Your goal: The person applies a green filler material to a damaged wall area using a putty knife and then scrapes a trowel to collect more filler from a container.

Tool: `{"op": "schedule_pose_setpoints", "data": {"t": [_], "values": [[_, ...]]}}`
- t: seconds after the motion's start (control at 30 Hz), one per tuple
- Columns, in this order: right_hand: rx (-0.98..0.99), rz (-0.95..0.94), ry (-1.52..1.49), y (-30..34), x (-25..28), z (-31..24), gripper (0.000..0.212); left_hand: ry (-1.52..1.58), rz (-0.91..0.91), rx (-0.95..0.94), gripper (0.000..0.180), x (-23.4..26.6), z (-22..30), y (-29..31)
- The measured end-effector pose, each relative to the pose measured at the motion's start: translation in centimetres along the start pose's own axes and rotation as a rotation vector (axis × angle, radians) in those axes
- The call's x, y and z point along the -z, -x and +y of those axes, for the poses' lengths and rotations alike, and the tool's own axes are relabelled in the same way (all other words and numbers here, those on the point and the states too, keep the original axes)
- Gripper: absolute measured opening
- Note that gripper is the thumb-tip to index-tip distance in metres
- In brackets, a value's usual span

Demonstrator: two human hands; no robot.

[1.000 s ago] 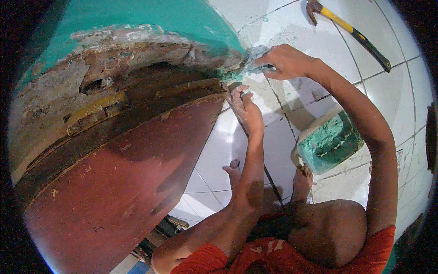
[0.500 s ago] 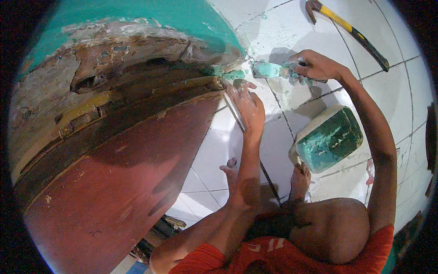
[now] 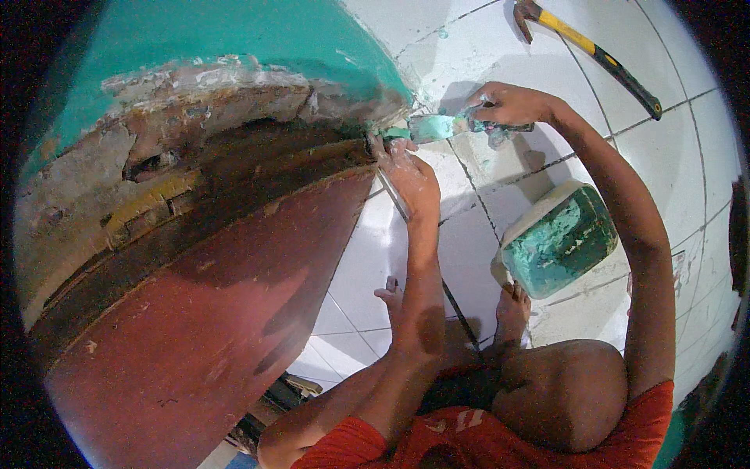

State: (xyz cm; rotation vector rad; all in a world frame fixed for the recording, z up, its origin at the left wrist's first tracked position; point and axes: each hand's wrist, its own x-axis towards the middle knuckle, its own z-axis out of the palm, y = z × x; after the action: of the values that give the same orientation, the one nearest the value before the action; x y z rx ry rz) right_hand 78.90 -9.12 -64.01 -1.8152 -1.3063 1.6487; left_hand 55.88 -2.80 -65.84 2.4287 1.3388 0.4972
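The step in hand seems to be putting green paste (image 3: 543, 248) at the wall (image 3: 258, 35) corner; the next move calls, I judge, for a flat, steady blade; the right arm bends wide, its hand (image 3: 509, 108) curled around the scraper (image 3: 432, 128), which points left beside the corner; the left hand (image 3: 412, 178) reaches forward, fingers partly spread at the frame (image 3: 328, 156) end; whether they grip something, I cannot tell.

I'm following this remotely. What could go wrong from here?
The bare left hand is close to the blade of the putty knife in the right hand, so a slip might nick its fingers. Green paste on that blade could drop onto the tile floor. The rectangular tub stands right by a bare foot, so shifting that foot may knock it.
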Motion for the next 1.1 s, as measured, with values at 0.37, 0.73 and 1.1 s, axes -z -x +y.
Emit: {"op": "schedule_pose_setpoints", "data": {"t": [0.37,0.73,1.1], "values": [[0.376,0.045,-0.035,-2.6,-1.5,-1.9,0.039,0.08,0.033,-0.09,0.022,0.6,-0.4,0.1],[0.46,0.299,0.268,0.0,-1.9,0.7,0.037,0.095,0.113,-0.107,0.029,0.3,-0.3,2.3],[0.09,0.476,-0.108,13.5,-4.5,3.6,0.038,0.594,0.116,-0.117,0.022,1.2,0.7,5.7]]}}
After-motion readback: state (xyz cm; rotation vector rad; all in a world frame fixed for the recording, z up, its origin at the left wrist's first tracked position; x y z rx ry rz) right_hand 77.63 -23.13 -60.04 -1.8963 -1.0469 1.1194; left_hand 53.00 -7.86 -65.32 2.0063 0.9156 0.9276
